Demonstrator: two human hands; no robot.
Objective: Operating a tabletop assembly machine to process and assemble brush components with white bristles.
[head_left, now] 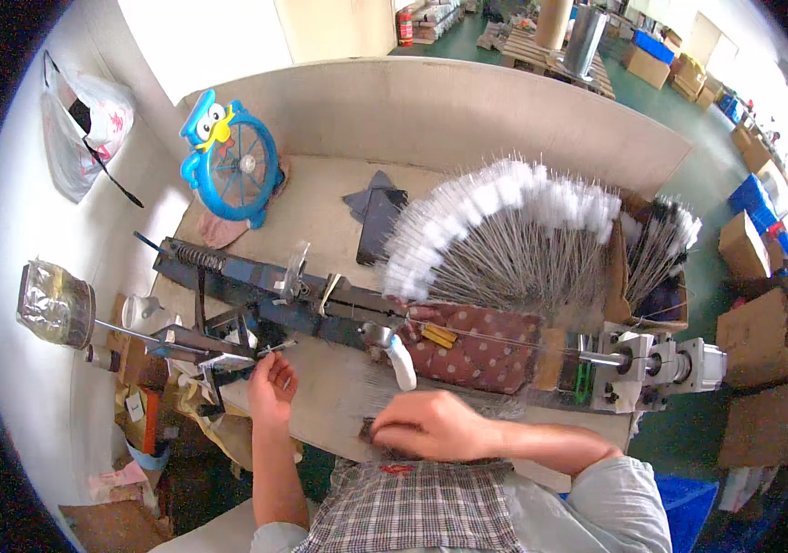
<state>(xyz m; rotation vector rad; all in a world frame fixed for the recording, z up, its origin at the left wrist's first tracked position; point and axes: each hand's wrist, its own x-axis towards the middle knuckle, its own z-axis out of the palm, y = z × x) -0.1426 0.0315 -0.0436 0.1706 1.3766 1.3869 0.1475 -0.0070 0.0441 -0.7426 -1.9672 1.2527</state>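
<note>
We see left hand (271, 382) at left end of long machine rail (320, 304), fingers pinched on thin wire there. Right hand (431, 426) in front of rail, curled over dark wire bundle (368, 429) on worktop (339, 207). Finished brushes (505, 230) fanned behind rail, out of way.

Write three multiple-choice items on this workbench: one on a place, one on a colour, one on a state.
1. Where is the small fan?
A. far left of the bench
B. on the cushion
C. in a box

2. What colour is the fan?
A. red
B. blue
C. green

3. How is the right hand?
A. raised in the air
B. knuckles up, low on the bench edge
C. on the fan

Answers: 1 A, it stands at the bench's far left corner; 2 B, its frame is blue; 3 B, it lies knuckles up near a thin wire bundle, while the left hand is at the metal jig.
</note>
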